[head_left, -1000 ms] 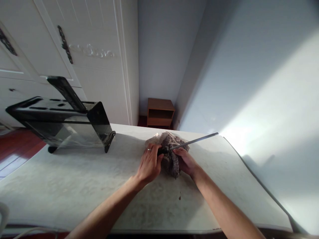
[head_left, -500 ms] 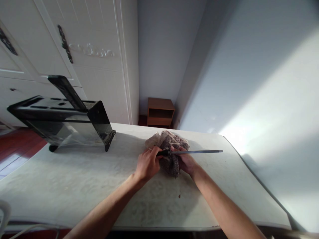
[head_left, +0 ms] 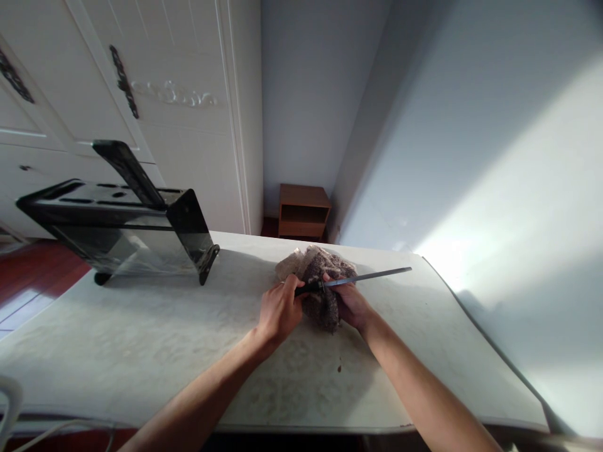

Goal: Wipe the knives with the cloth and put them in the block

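My left hand [head_left: 281,309] is closed round the black handle of a honing steel [head_left: 370,276], a long thin grey rod that points right and tilts slightly up in the picture. A grey-brown fuzzy cloth [head_left: 325,311] lies bunched under the steel. My right hand [head_left: 351,302] is closed on this cloth close to the guard of the steel, its thumb beside the rod; its other fingers are partly hidden by cloth and rod. A paler part of the bundle sticks out beyond my left hand.
To the left on the white table [head_left: 164,339] stands a knife block [head_left: 127,232] with clear sides, a slotted black top and a raised black handle. A small dark speck [head_left: 339,369] lies near me. Beyond are a brown nightstand [head_left: 304,210], white cabinets [head_left: 188,157] and a wall [head_left: 471,157].
The honing steel has turned so that its tip sits higher and a little further left in the picture. Both hands have shifted only slightly, keeping their holds.
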`<action>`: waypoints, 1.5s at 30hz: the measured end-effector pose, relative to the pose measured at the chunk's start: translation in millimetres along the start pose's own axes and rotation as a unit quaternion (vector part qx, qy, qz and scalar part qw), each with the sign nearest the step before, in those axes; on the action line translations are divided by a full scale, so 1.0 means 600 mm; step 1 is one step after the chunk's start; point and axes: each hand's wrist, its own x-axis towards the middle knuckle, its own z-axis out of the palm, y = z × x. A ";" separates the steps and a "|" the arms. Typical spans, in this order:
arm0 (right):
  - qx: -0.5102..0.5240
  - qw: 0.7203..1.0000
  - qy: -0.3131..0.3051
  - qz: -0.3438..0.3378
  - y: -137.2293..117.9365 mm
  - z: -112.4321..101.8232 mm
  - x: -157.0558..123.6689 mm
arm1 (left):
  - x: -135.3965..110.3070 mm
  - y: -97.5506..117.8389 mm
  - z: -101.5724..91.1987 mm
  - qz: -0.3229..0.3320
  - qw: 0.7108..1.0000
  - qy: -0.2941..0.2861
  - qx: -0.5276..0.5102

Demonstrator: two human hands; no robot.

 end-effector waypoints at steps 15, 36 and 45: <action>0.013 0.999 0.039 0.004 0.002 0.006 -0.004 | 0.001 0.008 -0.008 -0.042 0.998 -0.037 -0.018; 0.021 0.999 0.025 -0.018 -0.004 0.016 -0.011 | 0.011 0.010 -0.029 -0.034 0.981 -0.086 -0.168; 0.017 0.999 0.030 -0.017 -0.004 0.015 -0.009 | 0.010 0.008 -0.023 -0.040 0.978 -0.064 -0.194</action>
